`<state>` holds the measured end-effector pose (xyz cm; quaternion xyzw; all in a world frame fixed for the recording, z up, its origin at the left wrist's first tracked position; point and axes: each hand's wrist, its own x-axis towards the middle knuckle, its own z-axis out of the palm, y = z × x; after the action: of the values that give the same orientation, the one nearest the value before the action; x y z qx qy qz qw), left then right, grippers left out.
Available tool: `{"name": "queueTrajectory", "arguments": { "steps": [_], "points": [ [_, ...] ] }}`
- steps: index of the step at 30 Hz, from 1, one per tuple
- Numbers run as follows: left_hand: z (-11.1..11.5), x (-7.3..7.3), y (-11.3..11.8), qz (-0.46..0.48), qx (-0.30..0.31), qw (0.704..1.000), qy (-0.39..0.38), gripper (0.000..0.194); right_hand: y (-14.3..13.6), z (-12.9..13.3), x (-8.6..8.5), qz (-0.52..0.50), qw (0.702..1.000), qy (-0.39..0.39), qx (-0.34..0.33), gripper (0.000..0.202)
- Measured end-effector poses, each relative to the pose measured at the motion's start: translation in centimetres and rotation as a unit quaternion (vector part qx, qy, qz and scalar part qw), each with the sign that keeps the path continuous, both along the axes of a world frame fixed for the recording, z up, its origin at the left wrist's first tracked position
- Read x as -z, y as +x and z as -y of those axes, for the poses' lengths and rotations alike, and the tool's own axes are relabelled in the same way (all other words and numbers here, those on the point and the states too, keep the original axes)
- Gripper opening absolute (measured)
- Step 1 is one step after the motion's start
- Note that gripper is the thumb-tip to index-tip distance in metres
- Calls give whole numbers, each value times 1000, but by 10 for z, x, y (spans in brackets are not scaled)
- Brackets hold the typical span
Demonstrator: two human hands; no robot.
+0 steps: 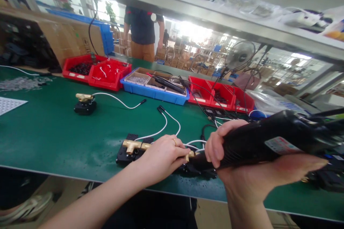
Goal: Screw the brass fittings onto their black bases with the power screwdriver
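My right hand (242, 171) is wrapped round a thick black electric screwdriver (249, 141), tilted with its tip end down to the left. That tip meets the work just beside the fingers of my left hand (166, 155), so the exact contact is hidden. Fingers and thumb of my left hand are closed at a small brass fitting (190, 155) on a black assembly. To its left, a brass tee fitting (131, 146) sits on a black base (122, 156) at the bench's front. White cables with black plugs (161, 108) run back from these assemblies.
Another brass-and-black unit (85, 104) with a white cable stands at left on the green bench (53, 136). Red bins (104, 75), a blue tray (153, 93) and more red bins (215, 96) line the back. A shelf crosses overhead. A person (142, 32) stands beyond.
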<state>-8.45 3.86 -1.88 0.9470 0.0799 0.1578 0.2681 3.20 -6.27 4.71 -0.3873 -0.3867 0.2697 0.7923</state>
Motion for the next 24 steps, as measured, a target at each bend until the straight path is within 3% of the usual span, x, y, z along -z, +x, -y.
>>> {"name": "queueTrajectory", "arguments": {
  "steps": [14, 24],
  "points": [
    [-1, 2, -1, 0, -2, 1000, -13, 18, 2, 7, -4, 48, 999, -9, -20, 71],
    [-1, -3, 0, -5, 0, 1000, -9, 17, 2, 5, 0, 34, 999, -16, 10, 69]
  ]
}}
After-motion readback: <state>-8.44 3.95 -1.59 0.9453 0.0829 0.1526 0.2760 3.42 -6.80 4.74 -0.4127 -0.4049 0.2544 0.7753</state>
